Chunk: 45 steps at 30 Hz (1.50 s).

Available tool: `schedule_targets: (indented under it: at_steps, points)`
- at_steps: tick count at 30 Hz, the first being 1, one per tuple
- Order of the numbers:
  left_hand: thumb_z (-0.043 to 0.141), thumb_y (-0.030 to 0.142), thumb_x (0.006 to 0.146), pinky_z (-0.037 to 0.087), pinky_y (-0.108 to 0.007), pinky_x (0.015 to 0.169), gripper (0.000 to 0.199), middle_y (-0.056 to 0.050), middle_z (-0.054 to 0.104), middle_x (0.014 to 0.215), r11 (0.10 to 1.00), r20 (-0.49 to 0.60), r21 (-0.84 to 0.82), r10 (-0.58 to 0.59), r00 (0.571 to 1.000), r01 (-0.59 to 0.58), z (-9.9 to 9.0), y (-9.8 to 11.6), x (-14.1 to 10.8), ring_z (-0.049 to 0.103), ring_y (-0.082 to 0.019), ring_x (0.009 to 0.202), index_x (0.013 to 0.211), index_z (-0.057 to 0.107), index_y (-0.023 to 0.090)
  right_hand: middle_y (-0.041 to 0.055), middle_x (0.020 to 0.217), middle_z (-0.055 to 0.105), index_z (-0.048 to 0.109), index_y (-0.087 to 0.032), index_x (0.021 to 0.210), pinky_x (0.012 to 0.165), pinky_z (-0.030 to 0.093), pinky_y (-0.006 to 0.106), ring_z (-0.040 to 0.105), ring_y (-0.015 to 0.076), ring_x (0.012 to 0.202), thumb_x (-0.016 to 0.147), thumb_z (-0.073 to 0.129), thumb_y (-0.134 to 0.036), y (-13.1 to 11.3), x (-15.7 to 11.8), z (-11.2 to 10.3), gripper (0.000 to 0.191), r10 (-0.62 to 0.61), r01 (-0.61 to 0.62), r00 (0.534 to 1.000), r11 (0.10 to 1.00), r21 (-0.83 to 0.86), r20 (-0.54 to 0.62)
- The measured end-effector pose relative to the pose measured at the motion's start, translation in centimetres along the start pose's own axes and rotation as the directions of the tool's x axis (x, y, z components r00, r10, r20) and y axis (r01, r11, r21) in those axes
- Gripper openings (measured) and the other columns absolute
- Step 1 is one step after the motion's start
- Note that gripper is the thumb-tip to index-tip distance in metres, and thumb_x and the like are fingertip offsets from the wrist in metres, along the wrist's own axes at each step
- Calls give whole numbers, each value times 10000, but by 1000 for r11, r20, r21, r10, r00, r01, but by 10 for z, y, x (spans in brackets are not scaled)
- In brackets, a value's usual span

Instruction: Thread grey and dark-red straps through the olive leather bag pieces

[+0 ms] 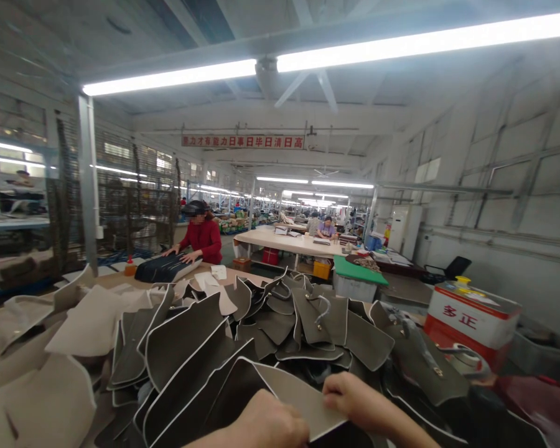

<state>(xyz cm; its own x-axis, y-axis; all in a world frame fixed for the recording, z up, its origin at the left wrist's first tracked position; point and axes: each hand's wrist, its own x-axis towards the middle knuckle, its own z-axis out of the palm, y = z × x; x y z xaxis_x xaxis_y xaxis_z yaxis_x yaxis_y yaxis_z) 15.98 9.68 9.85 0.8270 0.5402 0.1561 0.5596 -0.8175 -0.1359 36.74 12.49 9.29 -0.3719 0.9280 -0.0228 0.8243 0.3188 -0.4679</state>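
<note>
Close in front of me, an olive-brown handbag body (303, 398) with white edge piping and a beige face is in both hands. My left hand (273, 420) is closed on its near edge, the fingers curled under out of sight. To the right, my right hand (348, 395) pinches the same piece by its upper edge. Around it lies a big heap of similar unfinished bags (186, 336), open and folded. Some have a handle (323, 310) in clear wrapping and small gold-coloured fittings. Beige pieces (84, 317) are piled at the left.
Across the table, a person in red (206, 239) handles a dark stack (163, 267). A red-and-white box (476, 317) with a yellow spout stands at right, near a roll of tape (464, 358). A green-topped bin (359, 270) and a long pale table (284, 241) lie beyond.
</note>
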Motion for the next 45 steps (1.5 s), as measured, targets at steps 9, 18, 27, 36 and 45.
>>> schedule_targets:
  at_steps: [9,18,27,36,45]
  points:
    - [461,242,829,455,-274,603,208,-66,687,758,952,26,-139,-273,962,274,-20,-8,-4,643,-230,708,768,649,177,6,828,589,559,-180,940,669,391,219,522,127,754,881,334,-375,-18,-29,-11,303,-126,168,979,944,284,-160]
    - [450,272,842,433,-271,592,210,-46,680,776,948,-35,-153,-287,957,278,-15,-15,1,629,-217,708,805,645,202,-12,827,573,504,-214,830,690,392,243,526,135,765,789,456,-174,-13,-45,1,75,-66,75,957,997,21,-282]
    - [574,264,776,412,-313,724,90,-31,642,824,950,-141,-171,-286,948,261,-32,-27,-5,534,-203,816,798,641,207,3,776,548,461,-207,779,637,398,235,510,125,698,854,363,-177,-19,-51,-7,127,-221,182,898,974,-137,-380]
    - [610,236,747,404,-245,795,58,8,626,933,707,-117,-695,-289,950,129,-24,-51,-8,558,-126,860,758,609,179,17,819,550,482,-208,793,677,426,242,518,130,757,856,381,-165,-16,-56,-31,127,-350,310,870,936,-168,-346]
    - [615,213,719,406,-216,720,60,12,635,802,676,-140,-711,-403,904,192,-33,-40,-9,567,-117,764,682,626,167,22,853,587,506,-208,884,709,457,270,553,142,777,835,421,-188,-11,-54,-26,100,-236,177,873,969,-174,-427]
